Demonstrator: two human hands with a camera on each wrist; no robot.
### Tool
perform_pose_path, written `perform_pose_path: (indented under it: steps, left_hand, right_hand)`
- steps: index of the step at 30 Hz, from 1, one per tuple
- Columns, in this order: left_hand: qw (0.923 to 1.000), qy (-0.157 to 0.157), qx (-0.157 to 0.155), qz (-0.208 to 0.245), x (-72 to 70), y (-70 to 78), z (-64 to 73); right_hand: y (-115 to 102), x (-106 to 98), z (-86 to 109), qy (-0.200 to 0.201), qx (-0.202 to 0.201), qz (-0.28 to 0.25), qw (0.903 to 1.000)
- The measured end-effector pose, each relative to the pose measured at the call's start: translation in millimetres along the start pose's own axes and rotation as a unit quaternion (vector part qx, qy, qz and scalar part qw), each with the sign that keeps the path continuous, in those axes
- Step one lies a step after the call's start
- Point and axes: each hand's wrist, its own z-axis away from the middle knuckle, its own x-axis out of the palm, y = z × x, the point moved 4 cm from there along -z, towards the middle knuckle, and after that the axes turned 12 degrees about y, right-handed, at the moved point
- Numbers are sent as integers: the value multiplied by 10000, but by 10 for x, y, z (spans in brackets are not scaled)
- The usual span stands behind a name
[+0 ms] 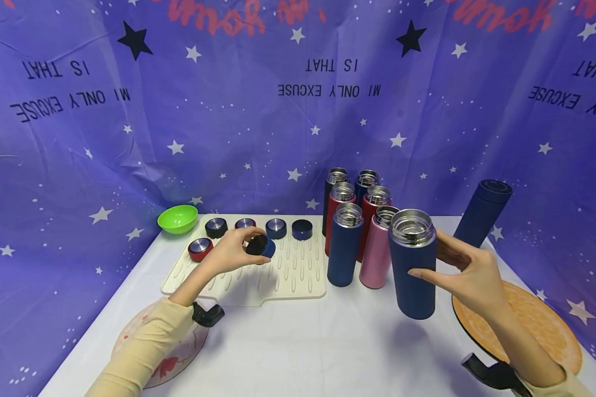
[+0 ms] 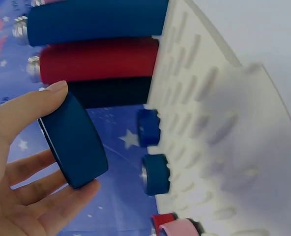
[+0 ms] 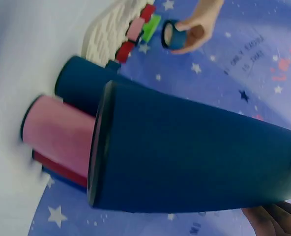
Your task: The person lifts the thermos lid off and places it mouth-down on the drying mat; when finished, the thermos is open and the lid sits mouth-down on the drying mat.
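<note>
Between thumb and fingers my left hand [image 1: 230,251] holds a blue bottle lid [image 2: 76,140] above the white ribbed mat [image 1: 298,278]. The lid is tilted, its dark side facing the head camera. My right hand [image 1: 477,278] grips an uncapped navy thermos bottle [image 1: 411,278] round its side, raised off the table and nearly upright. Its steel mouth is bare. Beside it stand a pink bottle [image 1: 374,256] and a blue bottle [image 1: 345,251], both without lids. In the right wrist view, the held bottle's body [image 3: 194,152] covers much of the scene.
Behind stand more uncapped bottles, including a red bottle [image 1: 334,220]. Several lids sit on the mat, among them a red-rimmed lid [image 1: 200,249] and a blue lid [image 1: 302,229]. Further out are a green bowl [image 1: 177,220], a capped navy bottle [image 1: 482,215], an orange round mat [image 1: 541,325] and a pink round mat [image 1: 189,347].
</note>
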Motion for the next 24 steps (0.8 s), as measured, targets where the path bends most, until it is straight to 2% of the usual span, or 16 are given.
perform_pose_path:
  steps: [7, 12, 18, 24]
  left_hand:
    - [9996, -100, 73, -262, 142, -172, -99]
    - [9983, -167, 150, -531, 255, -247, -174]
    - [9980, -297, 163, -536, 424, -335, -244]
    - [9978, -272, 131, -585, 540, -445, -288]
  right_hand:
    - [138, -230, -124, 409, 352, 517, 9972]
    - [303, -326, -240, 533, 675, 598, 9945]
    - [477, -368, -397, 751, 904, 877, 9892]
    - [681, -322, -606, 1056, 1283, 1230, 9784]
